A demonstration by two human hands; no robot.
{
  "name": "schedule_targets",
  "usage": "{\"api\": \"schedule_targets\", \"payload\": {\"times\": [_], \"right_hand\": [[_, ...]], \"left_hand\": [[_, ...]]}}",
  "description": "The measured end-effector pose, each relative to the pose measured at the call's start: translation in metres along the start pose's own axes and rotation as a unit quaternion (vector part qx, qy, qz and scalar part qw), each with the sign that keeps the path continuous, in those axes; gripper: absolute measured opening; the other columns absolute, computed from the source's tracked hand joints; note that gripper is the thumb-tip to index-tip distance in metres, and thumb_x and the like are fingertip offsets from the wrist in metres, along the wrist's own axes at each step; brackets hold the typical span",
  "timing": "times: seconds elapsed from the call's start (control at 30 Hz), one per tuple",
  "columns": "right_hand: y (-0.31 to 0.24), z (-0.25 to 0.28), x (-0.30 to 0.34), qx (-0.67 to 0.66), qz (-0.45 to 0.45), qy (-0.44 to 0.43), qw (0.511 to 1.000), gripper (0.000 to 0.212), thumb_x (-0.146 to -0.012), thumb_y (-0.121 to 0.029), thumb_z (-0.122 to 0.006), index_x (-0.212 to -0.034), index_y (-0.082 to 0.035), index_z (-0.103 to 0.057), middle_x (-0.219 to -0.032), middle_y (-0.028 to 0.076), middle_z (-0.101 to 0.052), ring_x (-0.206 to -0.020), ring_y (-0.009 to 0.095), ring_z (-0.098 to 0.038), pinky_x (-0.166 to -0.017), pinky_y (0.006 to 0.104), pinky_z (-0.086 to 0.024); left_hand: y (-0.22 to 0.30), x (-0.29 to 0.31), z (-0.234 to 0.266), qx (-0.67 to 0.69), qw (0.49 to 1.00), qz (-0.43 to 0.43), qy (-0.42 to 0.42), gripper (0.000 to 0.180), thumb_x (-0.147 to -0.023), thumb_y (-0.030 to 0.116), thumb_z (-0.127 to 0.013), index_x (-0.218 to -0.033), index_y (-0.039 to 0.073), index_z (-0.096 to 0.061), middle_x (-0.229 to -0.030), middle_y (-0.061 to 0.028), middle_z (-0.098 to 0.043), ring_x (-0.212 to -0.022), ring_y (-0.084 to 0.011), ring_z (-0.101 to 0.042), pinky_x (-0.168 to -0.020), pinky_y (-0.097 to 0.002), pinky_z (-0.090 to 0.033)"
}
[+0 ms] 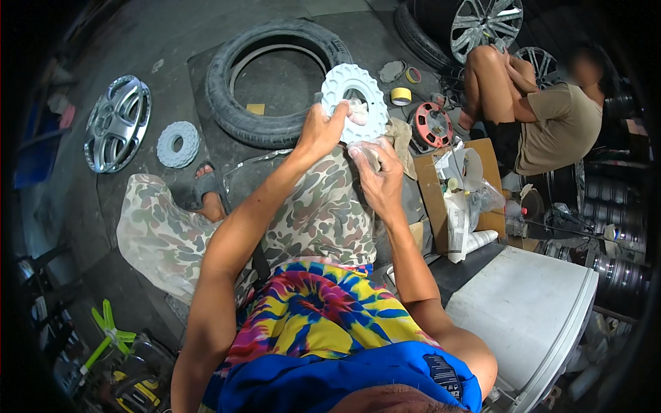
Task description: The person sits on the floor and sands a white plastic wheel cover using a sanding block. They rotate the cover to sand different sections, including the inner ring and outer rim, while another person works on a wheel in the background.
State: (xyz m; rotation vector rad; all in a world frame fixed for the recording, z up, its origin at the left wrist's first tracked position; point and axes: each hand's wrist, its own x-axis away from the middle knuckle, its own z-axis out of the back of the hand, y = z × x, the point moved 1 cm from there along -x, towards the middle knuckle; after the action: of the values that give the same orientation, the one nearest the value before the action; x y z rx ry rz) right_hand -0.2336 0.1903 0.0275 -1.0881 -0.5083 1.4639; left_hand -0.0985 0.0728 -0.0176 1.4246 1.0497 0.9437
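Note:
A pale blue-grey ring-shaped disc with a scalloped rim and a round centre hole is held up above my lap. My left hand grips its left side, fingers closed around the edge and the thumb toward the hole. At the lower rim, my right hand has its fingers bent and pressed against the disc. Something whitish shows in the hole; what it is I cannot make out. On the floor to the left lies a similar pale scalloped disc, possibly a stack.
Beyond my hands lies a black tyre. A silver wheel rim is at far left. To the right are yellow tape, a red reel, a cardboard box and a white cabinet. Another person sits back right.

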Motion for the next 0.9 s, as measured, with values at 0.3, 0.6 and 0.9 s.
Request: {"api": "schedule_targets", "payload": {"times": [0.3,0.6,0.9], "right_hand": [[-0.001,0.014,-0.017,0.069,0.051,-0.012,0.996,0.013,-0.104,-0.005,-0.077,-0.113,0.003,-0.082,-0.1,0.013,-0.074,-0.088,0.024,-0.071,-0.082,0.0364,-0.055],[0.004,0.025,-0.048,0.01,0.047,-0.158,0.986,0.011,-0.1,-0.004,-0.078,-0.108,0.002,-0.079,-0.104,0.017,-0.074,-0.094,0.037,-0.071,-0.087,0.0439,-0.056],[0.015,0.018,-0.025,0.149,0.171,-0.052,0.972,0.022,-0.089,0.002,-0.08,-0.11,-0.003,-0.079,-0.097,0.014,-0.066,-0.092,0.037,-0.065,-0.082,0.0472,-0.053]], "left_hand": [[-0.002,-0.002,0.004,0.014,1.0,0.006,-0.025,0.049,-0.112,0.032,-0.056,-0.106,-0.008,-0.084,-0.096,-0.0186,-0.085,-0.089,-0.0221,-0.079,-0.087,-0.0407,-0.061],[-0.013,-0.005,0.008,-0.084,0.996,0.011,-0.014,0.037,-0.112,0.029,-0.062,-0.107,-0.004,-0.078,-0.097,-0.0078,-0.08,-0.091,-0.0133,-0.068,-0.086,-0.0359,-0.056],[-0.001,-0.005,0.002,-0.013,1.0,0.014,-0.006,0.046,-0.109,0.031,-0.06,-0.102,-0.01,-0.078,-0.085,-0.0137,-0.079,-0.08,-0.0202,-0.074,-0.079,-0.0423,-0.06]]}}
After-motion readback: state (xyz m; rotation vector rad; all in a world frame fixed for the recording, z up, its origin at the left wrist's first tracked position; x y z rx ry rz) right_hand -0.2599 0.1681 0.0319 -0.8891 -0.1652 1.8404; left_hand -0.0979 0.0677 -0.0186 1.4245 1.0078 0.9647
